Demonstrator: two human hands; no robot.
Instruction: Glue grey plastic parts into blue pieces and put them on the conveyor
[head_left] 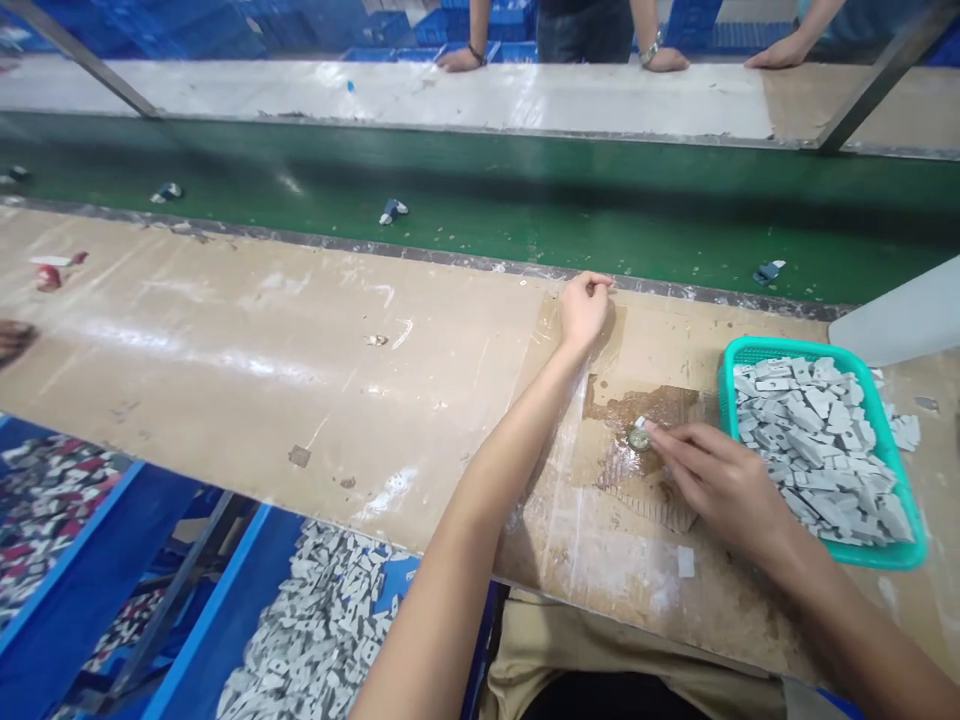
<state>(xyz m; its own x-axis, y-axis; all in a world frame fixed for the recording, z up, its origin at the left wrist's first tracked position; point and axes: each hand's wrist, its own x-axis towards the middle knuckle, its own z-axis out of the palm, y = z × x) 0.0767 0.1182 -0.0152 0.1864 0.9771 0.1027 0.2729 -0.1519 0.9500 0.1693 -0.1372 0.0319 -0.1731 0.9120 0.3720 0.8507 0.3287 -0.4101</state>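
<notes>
My left hand is held at the far edge of the brown table, by the green belt, fingers curled together; whatever they hold is hidden. Lower right, my right hand pinches a small white piece at the fingertips. That piece is over a small round greenish object on a wet, glossy brown patch of the table. To the right of my right hand sits a turquoise basket full of light grey pieces.
Beyond the table runs a green belt with several small dark blue and white parts. Blue bins of pieces stand below the near left edge. Other people's hands rest on the far ledge; another hand shows at the left edge.
</notes>
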